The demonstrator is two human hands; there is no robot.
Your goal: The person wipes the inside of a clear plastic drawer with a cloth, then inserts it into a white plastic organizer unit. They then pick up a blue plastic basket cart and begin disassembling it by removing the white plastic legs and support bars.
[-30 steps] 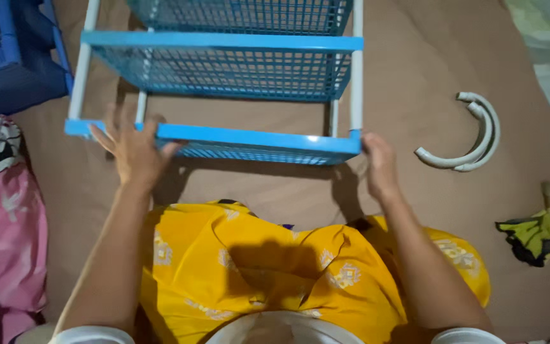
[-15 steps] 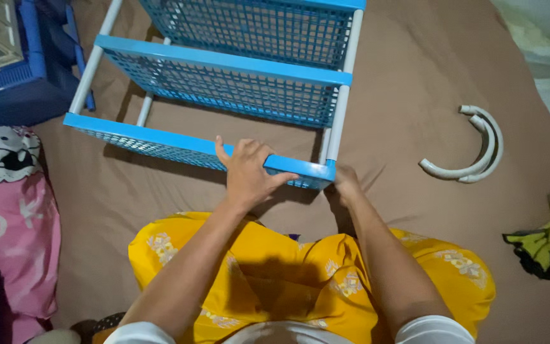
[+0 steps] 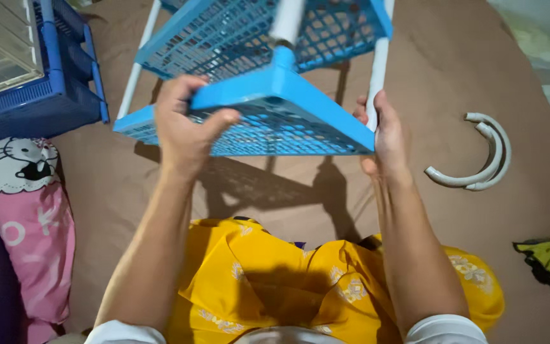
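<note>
Comparing with the earlier views, the blue mesh shelf rack (image 3: 275, 89) no longer lies flat on the brown blanket (image 3: 453, 57): its near end is now lifted and tilted, one corner pointing up toward the camera. The left hand (image 3: 183, 124) has shifted from the rack's front rim to its near left edge, where it is closed with the thumb over the top and the fingers underneath the mesh tray. The right hand (image 3: 386, 137) is wrapped shut around the white corner pole (image 3: 377, 76) at the rack's near right corner. In my judgement, the rack is now carried wholly by both hands at this end, so it is being turned or stood up rather than merely steadied.

The rack sits between and just above both hands, in contact with each. The far trays extend away from the person beyond the top edge of view. Right of the rack, two white curved tube pieces (image 3: 479, 159) lie apart on the blanket. Left of the rack stands a dark blue crate (image 3: 52, 95). Below the rack is the person's yellow patterned garment (image 3: 288, 280).
</note>
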